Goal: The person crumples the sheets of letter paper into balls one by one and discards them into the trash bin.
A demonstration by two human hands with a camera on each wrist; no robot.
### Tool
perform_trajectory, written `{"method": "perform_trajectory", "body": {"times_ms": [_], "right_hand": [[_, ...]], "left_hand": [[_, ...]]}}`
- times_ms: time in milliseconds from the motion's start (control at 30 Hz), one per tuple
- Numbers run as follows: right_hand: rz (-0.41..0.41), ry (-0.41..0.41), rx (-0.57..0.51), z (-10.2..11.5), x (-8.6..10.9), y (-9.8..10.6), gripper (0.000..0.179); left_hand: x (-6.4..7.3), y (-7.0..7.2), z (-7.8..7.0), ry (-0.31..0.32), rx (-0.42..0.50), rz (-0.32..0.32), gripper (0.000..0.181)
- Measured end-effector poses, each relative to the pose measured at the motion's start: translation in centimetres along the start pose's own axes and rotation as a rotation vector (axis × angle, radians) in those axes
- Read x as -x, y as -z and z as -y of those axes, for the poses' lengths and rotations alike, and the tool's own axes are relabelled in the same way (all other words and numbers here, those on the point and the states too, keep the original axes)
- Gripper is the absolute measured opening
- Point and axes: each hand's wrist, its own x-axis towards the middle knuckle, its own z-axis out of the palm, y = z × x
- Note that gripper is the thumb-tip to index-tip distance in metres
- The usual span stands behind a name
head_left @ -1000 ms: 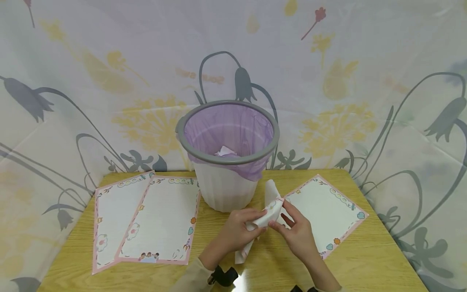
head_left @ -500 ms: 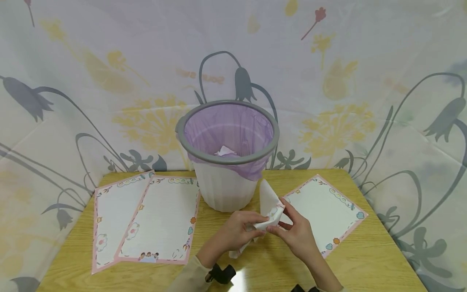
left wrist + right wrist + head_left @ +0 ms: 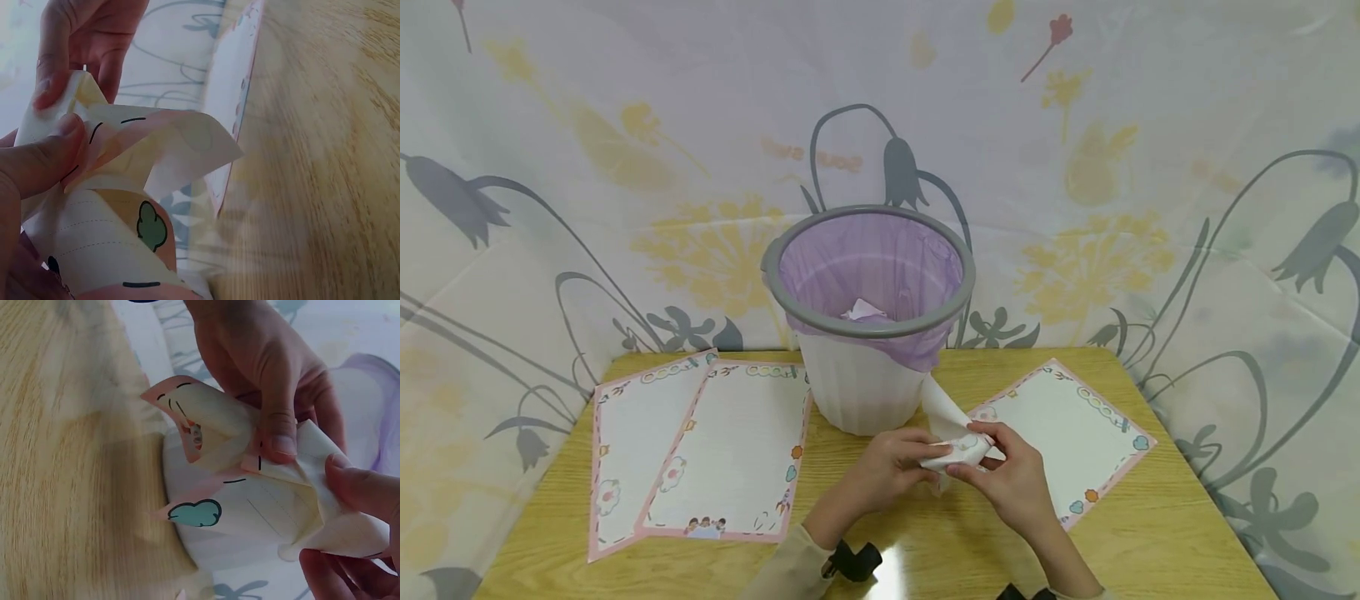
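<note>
Both hands hold a printed sheet of paper [image 3: 958, 450], partly folded and crumpled, low over the table just in front of the bin. My left hand [image 3: 889, 468] pinches its left side between thumb and fingers. On the other side, my right hand [image 3: 1011, 473] grips the fold with thumb and fingertips. Loose corners stick out, one rising toward the bin. In the left wrist view, the paper [image 3: 94, 222] shows ruled lines, a pink border and a green tree-like print. From the right wrist, the sheet [image 3: 262, 500] has a teal cloud print and a sharp crease between the thumbs.
A white bin [image 3: 865, 392] with a grey rim and purple liner [image 3: 872, 250] stands at the table's back; white paper [image 3: 863, 311] lies inside. Two overlapping bordered sheets [image 3: 730, 450] lie left, another sheet [image 3: 1075, 433] right. A patterned cloth [image 3: 1150, 125] hangs behind.
The paper is folded into a more compact shape; its upper flap has tilted left and its lower tail has drawn in under the hands. My right hand's fingers have moved down over the fold.
</note>
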Motion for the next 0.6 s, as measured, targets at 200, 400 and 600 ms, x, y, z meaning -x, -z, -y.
{"method": "perform_trajectory", "body": {"times_ms": [200,400,600], "right_hand": [[0.004,-0.051,0.022,0.4,0.1,0.5,0.042],[-0.002,-0.031,0.105,0.8,0.1,1.0,0.034],[0.017,0.021,0.137,0.9,0.0,1.3,0.033]], "left_hand": [[-0.2,-0.2,0.1,-0.074,-0.117,-0.061,0.039],[-0.5,-0.1,0.3,-0.134,-0.303,-0.13,0.055],[-0.6,-0.2,0.3,-0.157,-0.384,-0.103,0.06]]}}
